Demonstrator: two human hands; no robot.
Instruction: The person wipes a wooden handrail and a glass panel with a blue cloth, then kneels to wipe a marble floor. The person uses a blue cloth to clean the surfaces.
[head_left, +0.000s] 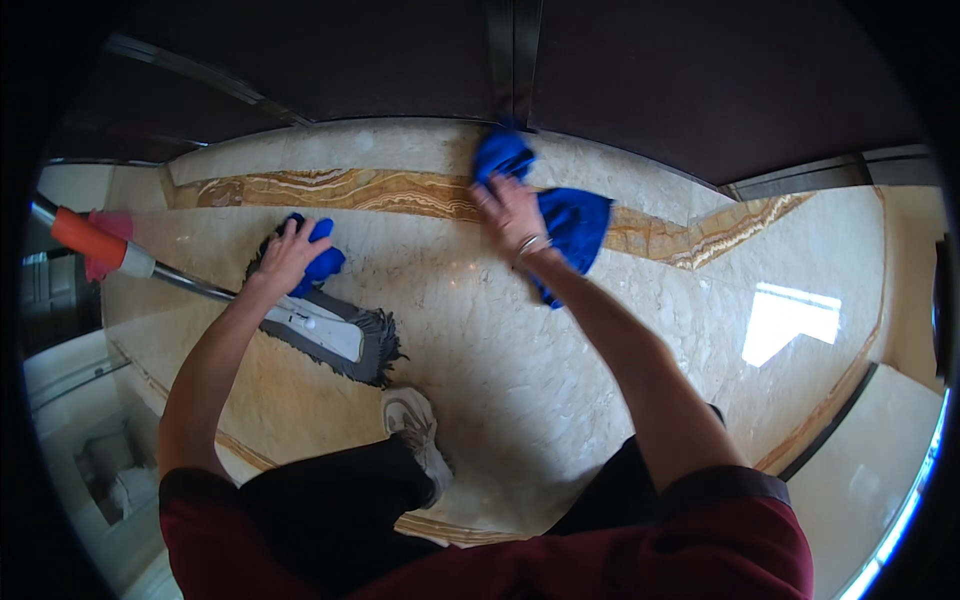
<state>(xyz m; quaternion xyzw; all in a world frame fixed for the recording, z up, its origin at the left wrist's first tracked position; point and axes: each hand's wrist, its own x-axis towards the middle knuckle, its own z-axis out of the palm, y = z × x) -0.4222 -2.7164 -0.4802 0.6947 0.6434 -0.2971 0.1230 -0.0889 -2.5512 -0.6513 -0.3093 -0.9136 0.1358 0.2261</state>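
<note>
My left hand (285, 257) grasps a bunched blue cloth (324, 262) above the grey fringed head of a flat dust mop (375, 341). Slightly blurred, my right hand (516, 217) holds a second blue cloth (579, 221) against the marble floor (480, 330). Part of this cloth is bunched beyond my fingers, close to the foot of the dark panels; the rest spreads out to the right of my hand. It lies across a brown veined stone band (397, 193). My right palm is hidden from view.
The mop's metal pole (191, 281), with an orange sleeve (88, 238), slants up to the left. Dark panels (697, 82) with a metal strip (513, 60) between them rise ahead. My shoe (412, 420) stands behind the mop head. A low dark-edged ledge (829, 420) runs at right.
</note>
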